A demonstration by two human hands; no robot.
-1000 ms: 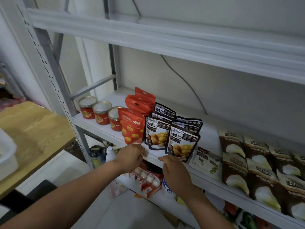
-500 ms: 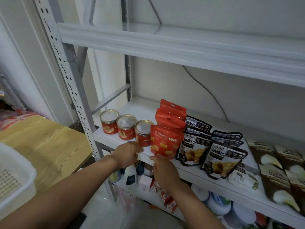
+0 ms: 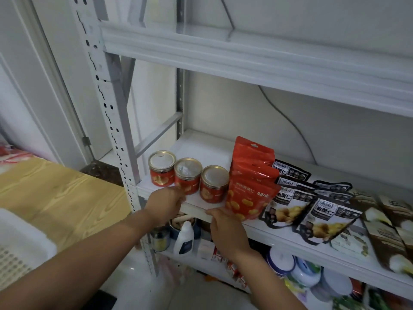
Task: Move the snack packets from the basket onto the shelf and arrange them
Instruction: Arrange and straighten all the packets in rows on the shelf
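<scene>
Both hands have slid left along the shelf [image 3: 279,237] edge since a sec ago, off the black packets [image 3: 288,204] and over toward the cans [image 3: 187,179] and red packets [image 3: 251,193].

Head view: left hand [image 3: 166,204] sits at the shelf lip just below the middle can, fingers curled together, holding nothing I can see. Right hand [image 3: 228,229] rests on the lip, fingertips touching the bottom of the front red packet, fingers loosely together, not clamped.

Red packets stand upright in a front-to-back row, long axis vertical, hang-hole tops up, printed faces toward the camera, leaning back slightly. Basket [image 3: 20,249] sits low left, contents not visible.

Handling, my guess: light, soft film pouches, glossy so a bit slippery, tip easily. Best pinched at the top seal or both side edges.
</scene>
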